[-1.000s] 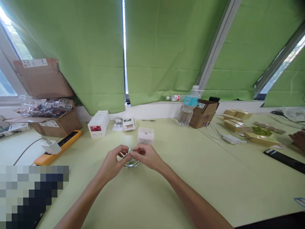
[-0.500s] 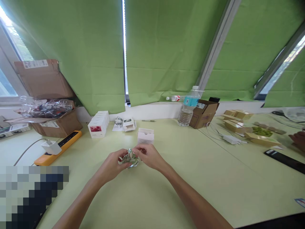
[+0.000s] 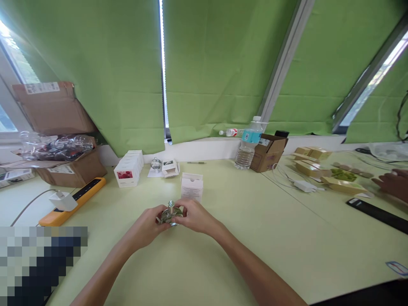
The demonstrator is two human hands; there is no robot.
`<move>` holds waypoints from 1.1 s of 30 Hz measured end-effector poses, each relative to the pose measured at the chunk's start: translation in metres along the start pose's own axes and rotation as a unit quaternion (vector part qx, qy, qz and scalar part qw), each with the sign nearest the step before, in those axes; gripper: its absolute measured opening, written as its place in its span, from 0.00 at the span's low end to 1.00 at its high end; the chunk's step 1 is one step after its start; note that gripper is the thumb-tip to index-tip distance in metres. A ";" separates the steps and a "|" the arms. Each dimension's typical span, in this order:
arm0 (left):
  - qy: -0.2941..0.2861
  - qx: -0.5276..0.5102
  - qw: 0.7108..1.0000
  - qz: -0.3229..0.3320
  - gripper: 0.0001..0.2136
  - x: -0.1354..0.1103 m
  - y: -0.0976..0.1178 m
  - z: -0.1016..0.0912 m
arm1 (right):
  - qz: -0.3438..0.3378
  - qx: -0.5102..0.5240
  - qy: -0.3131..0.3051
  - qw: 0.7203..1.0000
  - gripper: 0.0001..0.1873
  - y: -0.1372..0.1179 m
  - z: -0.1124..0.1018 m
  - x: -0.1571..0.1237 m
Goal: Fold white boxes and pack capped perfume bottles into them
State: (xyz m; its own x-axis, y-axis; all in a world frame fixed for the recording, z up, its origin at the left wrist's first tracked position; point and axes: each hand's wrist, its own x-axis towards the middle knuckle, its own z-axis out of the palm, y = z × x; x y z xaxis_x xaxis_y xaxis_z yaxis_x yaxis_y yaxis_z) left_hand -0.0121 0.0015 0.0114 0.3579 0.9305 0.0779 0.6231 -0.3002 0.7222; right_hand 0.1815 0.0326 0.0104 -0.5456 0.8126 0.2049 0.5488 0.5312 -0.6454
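A small round clear glass bottle with a shiny silver top (image 3: 171,208) stands upright over the near middle of the table. My left hand (image 3: 149,225) grips its left side, thumb in front and fingers curled behind. From the right, my right hand (image 3: 195,216) pinches the body of the bottle, its thumb at the front. Just behind the hands an opened white carton (image 3: 191,187) stands with its flap up. A similar glass piece (image 3: 156,164) rests on white paper farther back, beside a small white box (image 3: 170,167).
A row of white boxes (image 3: 128,168), an orange power strip (image 3: 73,201) and an open cardboard box (image 3: 72,163) are at the left. A large water bottle (image 3: 248,144) and a brown carton (image 3: 269,152) stand at the back. Another person's hand (image 3: 393,185) shows at far right.
My right hand has moved down from the silver top to the side of the glass bottle. My left hand still holds its left side. The view has shifted slightly.
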 end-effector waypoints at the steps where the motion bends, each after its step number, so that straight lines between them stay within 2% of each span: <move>1: 0.000 0.002 1.000 0.000 0.06 0.000 0.000 0.000 | 0.000 -0.006 0.000 1.000 0.11 0.000 0.001 0.000; 8: -0.007 -0.002 1.000 0.002 0.06 0.000 -0.001 0.001 | 0.009 -0.026 0.001 1.000 0.08 0.000 0.001 -0.003; 18: 0.015 -0.029 0.999 0.006 0.07 0.001 0.005 0.003 | 0.017 -0.031 -0.003 0.999 0.10 -0.002 -0.001 -0.003; 26: -0.004 -0.020 1.000 0.004 0.07 0.002 0.004 0.004 | 0.015 -0.043 -0.004 0.999 0.11 0.002 -0.002 -0.004; 33: 0.005 -0.020 1.000 0.006 0.07 0.002 0.001 0.004 | 0.018 -0.034 0.002 0.999 0.11 0.000 -0.001 -0.004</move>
State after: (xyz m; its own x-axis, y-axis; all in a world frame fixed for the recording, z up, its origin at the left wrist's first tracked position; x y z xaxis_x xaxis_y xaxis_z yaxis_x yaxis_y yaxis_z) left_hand -0.0078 0.0026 0.0101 0.3582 0.9288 0.0945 0.5906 -0.3038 0.7476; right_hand 0.1840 0.0301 0.0100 -0.5228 0.8321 0.1853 0.6093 0.5168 -0.6014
